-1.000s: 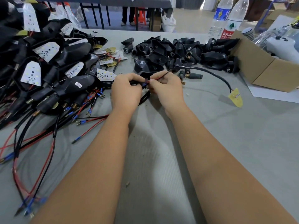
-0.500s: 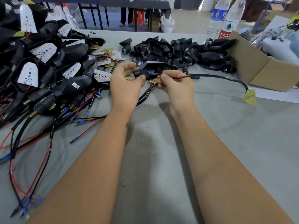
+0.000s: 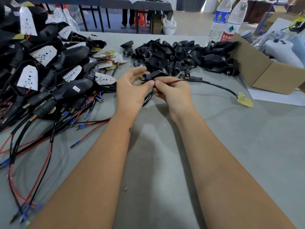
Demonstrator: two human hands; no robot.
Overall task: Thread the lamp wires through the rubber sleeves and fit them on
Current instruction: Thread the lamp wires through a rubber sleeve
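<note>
Head view: assembled lamps (image 3: 49, 76) are heaped at the table's (image 3: 231, 146) left edge. Near its middle, the left hand (image 3: 132, 90) grips a black rubber sleeve (image 3: 157, 74), while the right hand (image 3: 173, 91) pinches the red wire (image 3: 173, 81) entering it. A cardboard box (image 3: 264, 70) sits at the right edge.

Both my forearms reach forward, bare. My left hand (image 3: 132, 90) and my right hand (image 3: 173, 92) meet thumb to thumb, fingers curled in a pinch.

Red-label water bottle (image 3: 233, 22): Chinese characters "农夫山", partly cut off. Other labels too blurred to read.
</note>
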